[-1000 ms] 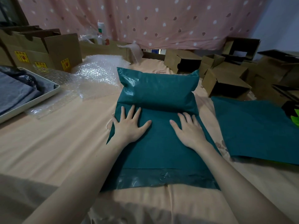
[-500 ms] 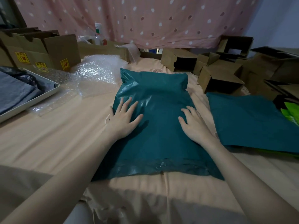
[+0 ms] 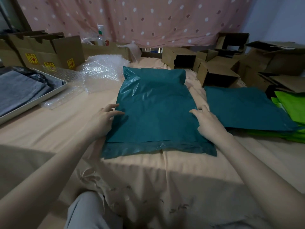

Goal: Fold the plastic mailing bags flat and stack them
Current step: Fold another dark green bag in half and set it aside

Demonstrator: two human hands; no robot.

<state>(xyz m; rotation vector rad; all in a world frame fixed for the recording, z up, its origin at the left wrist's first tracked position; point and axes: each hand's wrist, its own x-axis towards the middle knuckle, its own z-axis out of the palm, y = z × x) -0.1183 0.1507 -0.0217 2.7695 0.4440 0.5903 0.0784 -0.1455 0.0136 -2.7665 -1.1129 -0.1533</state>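
Peach-coloured bedsheet (image 3: 62, 129) covers the bed on which everything lies, with a pink dotted curtain (image 3: 148, 19) hanging across the far side. At the middle of the bed lies a dark teal mailing bag (image 3: 155, 113), spread lengthwise from near to far, its far end puffed up and glossy, its near end showing a shiny flap strip across the width. The left hand (image 3: 105, 118) sits at the bag's left edge, fingers held loosely straight with the tips touching the plastic; whether the thumb is under the edge cannot be told. The right hand (image 3: 206, 121) sits at the bag's right edge, fingers slightly bent and resting on the plastic, not clearly pinching it. Just right of this bag, apart from it, a second dark teal bag (image 3: 244, 109) lies flat on top of a pile of bright green bags (image 3: 292, 113), whose edges stick out at the right and near sides. Beyond those, at the far right, stand several open brown cardboard boxes (image 3: 216, 73). To the far left of the middle bag lies crumpled bubble wrap (image 3: 99, 68), and behind it more cardboard boxes with yellow stickers (image 3: 54, 52). At the left edge a white tray (image 3: 49, 93) holds folded grey cloth (image 3: 18, 91). A plastic bottle (image 3: 101, 36) stands near the curtain. At the near edge a knee in pale grey fabric (image 3: 85, 212) shows.
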